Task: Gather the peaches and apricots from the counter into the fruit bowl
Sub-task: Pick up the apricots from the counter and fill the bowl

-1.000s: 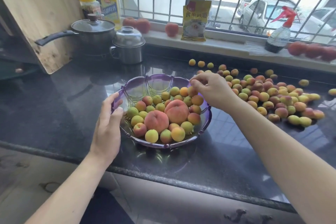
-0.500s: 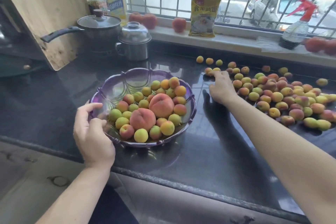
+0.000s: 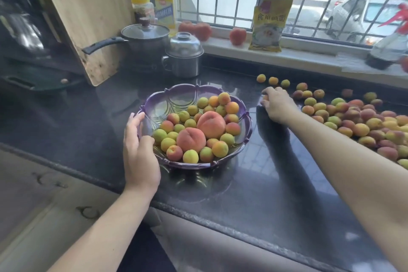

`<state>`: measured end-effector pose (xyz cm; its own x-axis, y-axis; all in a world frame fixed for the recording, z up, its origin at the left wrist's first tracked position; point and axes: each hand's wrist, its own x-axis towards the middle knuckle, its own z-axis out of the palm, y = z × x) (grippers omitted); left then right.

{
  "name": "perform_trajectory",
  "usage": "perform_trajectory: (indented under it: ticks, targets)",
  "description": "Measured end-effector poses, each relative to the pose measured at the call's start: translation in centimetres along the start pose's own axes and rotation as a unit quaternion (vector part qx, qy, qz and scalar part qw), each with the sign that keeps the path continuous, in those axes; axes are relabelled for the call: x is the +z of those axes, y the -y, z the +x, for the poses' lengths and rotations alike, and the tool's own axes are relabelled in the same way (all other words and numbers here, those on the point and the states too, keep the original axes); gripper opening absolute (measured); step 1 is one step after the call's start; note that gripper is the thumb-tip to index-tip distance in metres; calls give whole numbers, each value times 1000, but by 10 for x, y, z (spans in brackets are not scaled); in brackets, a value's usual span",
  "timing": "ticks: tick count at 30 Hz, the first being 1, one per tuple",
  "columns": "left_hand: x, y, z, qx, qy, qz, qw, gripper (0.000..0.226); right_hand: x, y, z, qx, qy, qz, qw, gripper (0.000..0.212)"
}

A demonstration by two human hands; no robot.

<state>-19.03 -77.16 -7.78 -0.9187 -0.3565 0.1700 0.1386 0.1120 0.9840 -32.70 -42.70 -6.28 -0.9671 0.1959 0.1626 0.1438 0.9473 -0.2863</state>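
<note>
A purple glass fruit bowl [image 3: 176,97] stands on the dark counter, holding two peaches [image 3: 211,124] and several apricots. My left hand [image 3: 139,152] grips the bowl's near left rim. My right hand [image 3: 276,106] rests on the counter to the right of the bowl, fingers curled around a small apricot [image 3: 265,97] at the left edge of the loose pile. Several apricots [image 3: 362,121] lie scattered over the counter to the right.
A lidded pan [image 3: 145,37] and a steel pot [image 3: 184,55] stand behind the bowl. A wooden board [image 3: 88,13] leans at the back left. Peaches [image 3: 238,36], a yellow packet [image 3: 268,25] and a spray bottle [image 3: 388,48] sit on the windowsill.
My right hand left the bowl, reached right to the pile and closed over an apricot. My left hand shifted down along the bowl's rim.
</note>
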Motion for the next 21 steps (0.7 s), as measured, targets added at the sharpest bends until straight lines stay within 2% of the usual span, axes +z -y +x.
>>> perform_trajectory:
  ticks: [3, 5, 6, 9, 11, 13, 17, 19, 21]
  targets:
    - [0, -2, -5, 23, 44, 59, 997, 68, -36, 14, -38, 8, -48, 210, 976, 31]
    - [3, -4, -11, 41, 75, 94, 992, 68, -65, 25, -69, -34, -63, 242, 968, 30]
    - [4, -4, -15, 49, 88, 103, 990, 67, -79, 30, -85, -60, -46, 240, 968, 28]
    - [10, -4, -38, 58, 110, 102, 987, 57, -98, 43, -118, -127, 49, 132, 982, 22]
    - [11, -2, -54, 73, 102, 93, 988, 56, -95, 46, -121, -149, 76, 38, 985, 24]
    - [9, 3, -59, 102, 73, 89, 988, 54, -90, 47, -116, -154, 72, -2, 985, 27]
    - [2, -2, -43, 146, 27, 61, 987, 35, -78, 53, -107, -164, 64, -34, 984, 31]
    - [-2, -1, -17, 119, 11, 34, 992, 37, -72, 55, -107, -167, 69, -54, 982, 34]
    - [-2, 0, 16, 46, 34, -4, 998, 45, -70, 53, -107, -165, 56, -48, 984, 35]
